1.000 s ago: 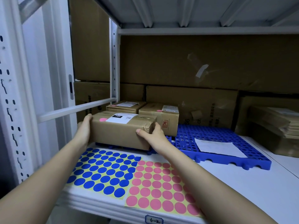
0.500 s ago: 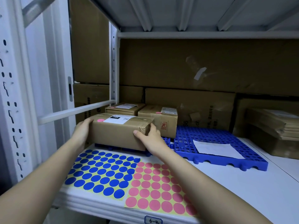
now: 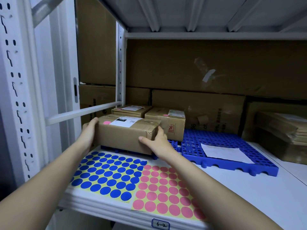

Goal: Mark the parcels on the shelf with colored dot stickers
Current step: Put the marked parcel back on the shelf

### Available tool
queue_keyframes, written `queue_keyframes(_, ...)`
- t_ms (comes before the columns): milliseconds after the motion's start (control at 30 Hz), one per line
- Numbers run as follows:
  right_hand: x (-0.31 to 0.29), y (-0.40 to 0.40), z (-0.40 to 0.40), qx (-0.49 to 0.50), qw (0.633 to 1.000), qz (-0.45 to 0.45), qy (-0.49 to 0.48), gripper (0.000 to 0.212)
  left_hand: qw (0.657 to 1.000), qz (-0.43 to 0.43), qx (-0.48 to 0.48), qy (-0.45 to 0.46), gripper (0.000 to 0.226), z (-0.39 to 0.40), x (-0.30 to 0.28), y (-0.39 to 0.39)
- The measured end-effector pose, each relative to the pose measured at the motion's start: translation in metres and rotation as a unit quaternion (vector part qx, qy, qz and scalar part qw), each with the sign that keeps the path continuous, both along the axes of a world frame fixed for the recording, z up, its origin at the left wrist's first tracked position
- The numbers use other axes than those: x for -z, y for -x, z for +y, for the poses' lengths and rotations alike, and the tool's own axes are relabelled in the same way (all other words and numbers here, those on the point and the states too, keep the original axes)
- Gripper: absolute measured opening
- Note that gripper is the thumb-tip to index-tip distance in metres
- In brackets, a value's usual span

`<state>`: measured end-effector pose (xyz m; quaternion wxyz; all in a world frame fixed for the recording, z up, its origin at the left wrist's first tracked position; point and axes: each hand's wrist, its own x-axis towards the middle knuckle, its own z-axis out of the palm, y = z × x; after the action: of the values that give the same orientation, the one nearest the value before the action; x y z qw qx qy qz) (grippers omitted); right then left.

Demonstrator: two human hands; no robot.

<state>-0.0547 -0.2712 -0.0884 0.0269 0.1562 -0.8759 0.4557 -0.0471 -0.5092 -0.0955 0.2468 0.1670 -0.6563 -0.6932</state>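
Up close, a brown cardboard parcel wrapped in glossy tape point(image 3: 127, 135) sits on the near left corner of a blue perforated plastic pallet tile point(image 3: 221, 146), which lies on the white metal shelf point(image 3: 265, 193). The left hand point(image 3: 88, 134) presses flat against the parcel's left end, fingers reaching over the top edge; that grip holds the box from the side, though most of its fingers are hidden behind the cardboard. The right hand point(image 3: 156, 142) clasps the near right corner, thumb lying straight along the front face and fingers curled round the crumpled right end. On the parcel's flat top are a round pink dot sticker point(image 3: 107, 122) and a white rectangular shipping label point(image 3: 125, 122) with a black bar; its print is too small to read.

Just behind stand two smaller brown cardboard parcels point(image 3: 164, 120), each with a white label and a pink dot, their lower halves hidden by the held box. On the near shelf lie a yellow backing sheet of blue round stickers point(image 3: 109, 175) and, touching its right edge, a yellow backing sheet of pink round stickers point(image 3: 164, 191), whose right side is covered by the right forearm. A creased white paper sheet point(image 3: 224, 152) rests on the pallet tile. Large plain cartons point(image 3: 199, 67) wall the far side, and a stack of flat brown packages point(image 3: 282, 130) at far right is cut off by the frame. A small handwritten tag point(image 3: 160, 224) on the shelf lip reads 6-2.
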Motion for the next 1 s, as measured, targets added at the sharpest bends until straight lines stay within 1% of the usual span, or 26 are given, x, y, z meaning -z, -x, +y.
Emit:
queue_keyframes(133, 0.000, 0.000, 0.003, -0.003, 1.000, -0.004, 0.011, 0.099, 1.000, -0.002, -0.007, 0.004, 0.061, -0.001, 0.000, -0.002)
queue_keyframes(300, 0.001, 0.001, 0.004, -0.016, 0.999, -0.023, 0.040, 0.094, 1.000, -0.018, -0.006, 0.001, 0.060, 0.002, 0.000, -0.004)
queue_keyframes(400, 0.003, -0.002, 0.002, -0.017, 0.999, -0.009, 0.043, 0.091, 1.000, -0.002, -0.027, -0.010, 0.057, 0.007, 0.000, -0.008)
queue_keyframes(467, 0.002, -0.005, 0.002, -0.010, 0.999, 0.021, 0.049, 0.089, 0.998, 0.030, -0.060, -0.019, 0.052, 0.010, -0.001, -0.013)
queue_keyframes(600, -0.006, -0.015, 0.005, 0.017, 0.988, 0.126, 0.085, 0.083, 0.987, 0.118, -0.101, -0.038, 0.046, 0.024, -0.009, -0.025)
queue_keyframes(667, -0.012, -0.016, 0.005, 0.032, 0.978, 0.159, 0.129, 0.078, 0.983, 0.153, -0.098, -0.031, 0.048, 0.030, -0.018, -0.027)
queue_keyframes(733, -0.021, -0.011, 0.005, 0.050, 0.967, 0.173, 0.182, 0.073, 0.982, 0.172, -0.076, -0.001, 0.049, 0.035, -0.030, -0.027)
queue_keyframes(800, -0.034, 0.002, 0.003, 0.064, 0.956, 0.159, 0.238, 0.067, 0.982, 0.172, -0.050, 0.054, 0.049, 0.037, -0.042, -0.023)
queue_keyframes(867, -0.050, 0.020, 0.002, 0.069, 0.945, 0.123, 0.297, 0.061, 0.978, 0.170, -0.028, 0.120, 0.046, 0.037, -0.053, -0.019)
queue_keyframes(900, -0.058, 0.030, 0.002, 0.068, 0.940, 0.100, 0.320, 0.060, 0.975, 0.170, -0.013, 0.140, 0.045, 0.034, -0.057, -0.016)
queue_keyframes(1000, -0.074, 0.062, 0.001, 0.041, 0.923, 0.024, 0.383, 0.063, 0.970, 0.186, 0.041, 0.150, 0.046, 0.028, -0.064, -0.007)
